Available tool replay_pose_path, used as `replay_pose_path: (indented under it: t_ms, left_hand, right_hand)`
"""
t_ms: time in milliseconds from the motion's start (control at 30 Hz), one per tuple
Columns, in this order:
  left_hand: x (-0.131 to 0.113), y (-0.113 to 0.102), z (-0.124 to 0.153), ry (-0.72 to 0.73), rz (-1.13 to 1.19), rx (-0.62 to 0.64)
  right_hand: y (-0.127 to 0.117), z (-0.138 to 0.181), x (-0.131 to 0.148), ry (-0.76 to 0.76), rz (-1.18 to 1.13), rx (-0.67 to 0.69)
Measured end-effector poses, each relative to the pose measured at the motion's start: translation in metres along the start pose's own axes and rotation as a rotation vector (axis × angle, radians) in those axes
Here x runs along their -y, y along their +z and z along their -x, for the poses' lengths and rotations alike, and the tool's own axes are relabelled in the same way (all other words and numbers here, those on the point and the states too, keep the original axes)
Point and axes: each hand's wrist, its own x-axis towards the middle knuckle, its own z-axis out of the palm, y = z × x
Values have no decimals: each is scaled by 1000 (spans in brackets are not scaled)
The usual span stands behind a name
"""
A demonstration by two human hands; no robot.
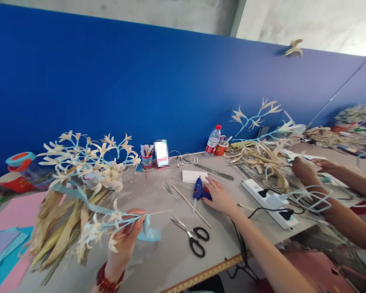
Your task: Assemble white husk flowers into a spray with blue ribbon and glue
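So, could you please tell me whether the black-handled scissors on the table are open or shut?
Open. The scissors lie flat on the table, their blades spread apart in a narrow V pointing away from the black handles.

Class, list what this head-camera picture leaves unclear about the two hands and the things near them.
- Glue gun: the right hand covers its handle, so the grip is unclear.
- Left hand: where its fingers pinch the flower sprig is hidden by petals and blue tape.
- Card by the pen cup: blurred, unreadable.
- Co-worker's hands: what they hold is too small to tell.
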Motion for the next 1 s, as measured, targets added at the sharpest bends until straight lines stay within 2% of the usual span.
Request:
replay_pose_path:
  t_ms: [200,367,500,600,733,800,833,900,1000]
  left_hand:
    - [6,-2,0,-14,21,1]
    - [6,-1,2,-67,56,9]
    - [6,0,3,-44,61,28]
    - [5,0,1,-20,55,35]
    - [0,1,-1,-18,55,17]
    - [-3,2,-2,-27,48,-4]
    - [-4,3,-2,-32,45,-17]
    - [-6,3,-1,-44,40,-31]
    - [-8,3,1,-67,30,-18]
  right_hand:
    - [1,-10,6,-34,-21,61]
    - [-11,-20,-8,-7,-129,86]
    - [-23,-22,-26,63,-286,3]
    - [-31,-18,-23,81,-459,-74]
    - [-38,7,18,-3,-792,-102]
    - [-40,28,49,17,-1153,-110]
    - [-40,40,66,20,-1252,-78]
    - [-39,61,98,12,-1331,11]
    - [-35,79,137,-31,-1299,112]
